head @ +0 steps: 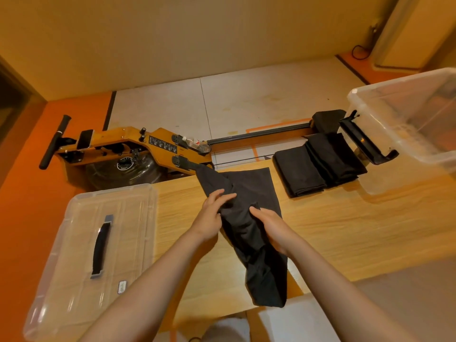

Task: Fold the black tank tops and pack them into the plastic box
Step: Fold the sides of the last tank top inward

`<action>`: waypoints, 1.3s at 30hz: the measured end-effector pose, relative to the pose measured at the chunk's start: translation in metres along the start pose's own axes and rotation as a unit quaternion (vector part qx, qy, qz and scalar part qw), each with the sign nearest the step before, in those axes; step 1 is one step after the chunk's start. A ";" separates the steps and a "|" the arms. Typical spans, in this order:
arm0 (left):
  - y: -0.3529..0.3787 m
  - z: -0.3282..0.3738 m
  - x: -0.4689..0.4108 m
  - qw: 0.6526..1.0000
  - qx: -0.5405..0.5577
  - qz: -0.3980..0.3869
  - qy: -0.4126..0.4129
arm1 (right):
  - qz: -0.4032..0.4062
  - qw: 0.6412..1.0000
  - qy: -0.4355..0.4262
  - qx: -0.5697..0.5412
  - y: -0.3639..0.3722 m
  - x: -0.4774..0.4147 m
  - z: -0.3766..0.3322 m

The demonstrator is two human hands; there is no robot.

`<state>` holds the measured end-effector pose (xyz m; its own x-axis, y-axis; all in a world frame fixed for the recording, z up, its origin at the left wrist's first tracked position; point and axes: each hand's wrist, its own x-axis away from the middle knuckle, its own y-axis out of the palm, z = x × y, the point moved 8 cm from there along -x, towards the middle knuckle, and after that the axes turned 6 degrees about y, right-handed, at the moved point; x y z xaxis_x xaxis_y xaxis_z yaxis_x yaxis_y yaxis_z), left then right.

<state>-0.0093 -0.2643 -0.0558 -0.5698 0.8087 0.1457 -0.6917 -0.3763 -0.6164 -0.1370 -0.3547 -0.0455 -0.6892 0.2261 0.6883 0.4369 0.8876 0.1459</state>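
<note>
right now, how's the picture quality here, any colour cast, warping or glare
Head view: warm orange cast overall; wide-angle distortion bows the light wooden table and stretches the clear plastic box; mild glare streaks the clear plastic lid; corners look soft.
</note>
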 end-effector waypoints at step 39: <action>-0.056 -0.064 -0.151 0.907 -0.420 -0.026 0.006 | 0.350 0.923 -0.067 -0.144 -0.117 0.016 0.007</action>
<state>0.1439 -0.3362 -0.0927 -0.5375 0.8224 0.1863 -0.1322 0.1360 -0.9819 -0.2033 -0.4521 -0.0567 -0.2370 0.7685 0.5943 0.9246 0.3662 -0.1047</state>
